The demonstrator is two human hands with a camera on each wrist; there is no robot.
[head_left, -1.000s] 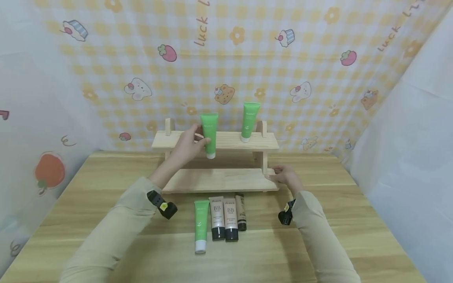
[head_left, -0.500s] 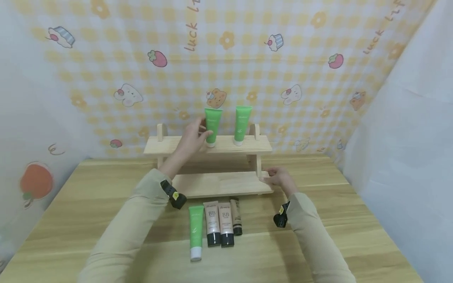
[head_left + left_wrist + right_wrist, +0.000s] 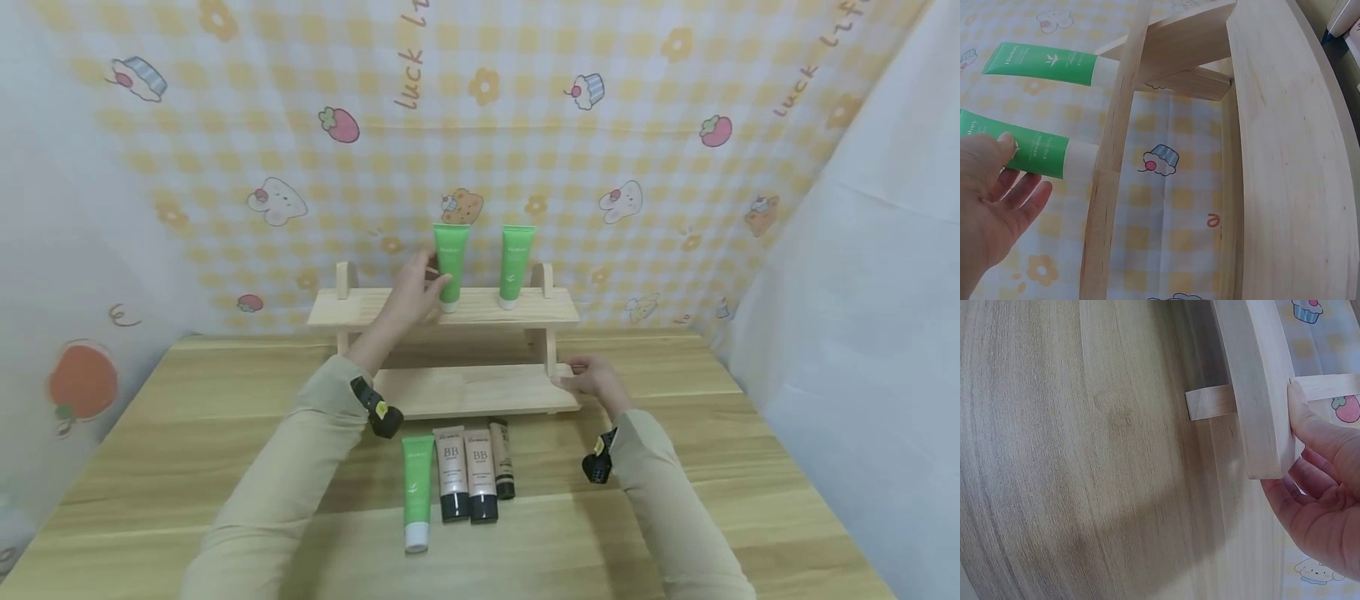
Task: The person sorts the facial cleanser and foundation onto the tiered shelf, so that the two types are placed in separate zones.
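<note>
My left hand pinches a green squeeze tube between thumb and fingers. That tube is upright, its white cap against the top board of the two-tier wooden shelf. To its right a second green tube stands cap-down on the same board, apart from my hand. In the left wrist view the thumb lies across the held tube. At the lower board's right end my right hand grips the wood, thumb on top and fingers beneath; the right wrist view shows this board end up close.
In front of the shelf a third green tube lies on the wooden table. Beside it lie two BB cream tubes with black caps and a slim brownish tube. A checked cloth hangs behind the shelf.
My left hand has brought its green tube back and down onto the top board, from hanging in front of it. The tube has straightened slightly. My right hand keeps its grip on the lower board.
</note>
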